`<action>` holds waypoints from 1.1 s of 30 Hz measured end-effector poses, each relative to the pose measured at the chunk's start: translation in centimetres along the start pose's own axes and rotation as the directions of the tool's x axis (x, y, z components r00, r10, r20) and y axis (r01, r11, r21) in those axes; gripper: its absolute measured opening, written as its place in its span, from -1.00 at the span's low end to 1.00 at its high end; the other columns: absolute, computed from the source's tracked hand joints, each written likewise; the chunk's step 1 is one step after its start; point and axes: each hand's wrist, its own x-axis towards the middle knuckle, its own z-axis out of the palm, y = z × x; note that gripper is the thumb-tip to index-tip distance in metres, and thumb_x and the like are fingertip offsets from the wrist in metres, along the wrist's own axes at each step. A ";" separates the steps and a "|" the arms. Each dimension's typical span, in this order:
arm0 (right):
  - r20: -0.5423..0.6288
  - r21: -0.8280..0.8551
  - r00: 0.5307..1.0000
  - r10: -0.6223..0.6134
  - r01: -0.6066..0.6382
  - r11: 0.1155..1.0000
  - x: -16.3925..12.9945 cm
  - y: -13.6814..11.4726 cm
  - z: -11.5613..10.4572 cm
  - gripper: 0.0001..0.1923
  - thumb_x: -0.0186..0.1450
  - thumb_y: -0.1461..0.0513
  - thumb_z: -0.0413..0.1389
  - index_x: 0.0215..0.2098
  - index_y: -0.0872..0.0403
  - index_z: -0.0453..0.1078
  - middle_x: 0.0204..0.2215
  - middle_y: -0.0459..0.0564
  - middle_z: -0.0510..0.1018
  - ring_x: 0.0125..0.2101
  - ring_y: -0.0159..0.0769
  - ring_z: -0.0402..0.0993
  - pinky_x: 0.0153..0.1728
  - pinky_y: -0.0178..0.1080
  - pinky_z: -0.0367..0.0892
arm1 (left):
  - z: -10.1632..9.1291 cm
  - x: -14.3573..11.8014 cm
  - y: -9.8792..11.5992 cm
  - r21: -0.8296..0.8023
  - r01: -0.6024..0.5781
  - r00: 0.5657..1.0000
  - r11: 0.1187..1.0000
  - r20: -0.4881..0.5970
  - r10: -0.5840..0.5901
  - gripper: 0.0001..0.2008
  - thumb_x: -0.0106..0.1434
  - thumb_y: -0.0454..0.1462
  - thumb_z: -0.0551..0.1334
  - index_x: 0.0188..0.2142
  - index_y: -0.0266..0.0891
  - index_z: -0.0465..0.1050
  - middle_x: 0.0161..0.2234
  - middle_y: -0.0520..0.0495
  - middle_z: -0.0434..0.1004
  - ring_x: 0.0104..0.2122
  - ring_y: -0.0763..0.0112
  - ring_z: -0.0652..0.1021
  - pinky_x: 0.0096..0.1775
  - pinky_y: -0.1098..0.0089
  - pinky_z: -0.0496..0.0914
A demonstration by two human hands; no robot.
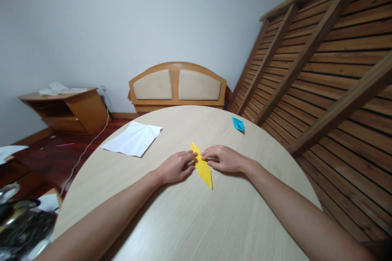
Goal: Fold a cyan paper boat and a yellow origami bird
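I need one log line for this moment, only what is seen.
left hand: on yellow paper | right hand: on yellow paper | paper: flat on table | nearby: white sheet, blue paper

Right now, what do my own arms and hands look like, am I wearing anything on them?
Both forearms are bare as far as the picture shows: no sleeves, gloves, watch or bracelet. The left hand and right hand show no rings that can be made out. Fingers are slim, nails short and unpainted as far as visible.
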 end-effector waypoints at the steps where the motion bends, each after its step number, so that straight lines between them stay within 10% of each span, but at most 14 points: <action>1: 0.002 -0.002 1.000 0.001 -0.001 1.000 0.0 0.0 0.0 -0.70 0.31 0.27 0.10 -0.02 0.03 0.53 -0.07 0.04 0.61 -0.05 -0.19 0.50 0.02 -0.15 0.34 | 0.0 0.0 0.0 0.000 0.006 1.000 1.000 0.002 -0.006 -0.71 0.34 -0.24 0.13 0.02 -0.22 0.43 0.15 -0.17 0.45 0.19 0.23 0.40 0.21 0.22 0.30; 33: -0.031 0.015 1.000 -0.007 0.007 1.000 0.4 0.2 0.7 -0.78 0.32 0.29 0.11 -0.12 0.05 0.55 -0.15 0.03 0.64 -0.13 -0.22 0.52 -0.05 -0.21 0.35 | 0.1 0.3 0.0 0.118 0.025 1.000 0.993 -0.015 -0.023 -0.74 0.39 -0.26 0.05 -0.02 -0.16 0.44 0.00 -0.10 0.57 -0.05 0.29 0.57 -0.02 0.31 0.46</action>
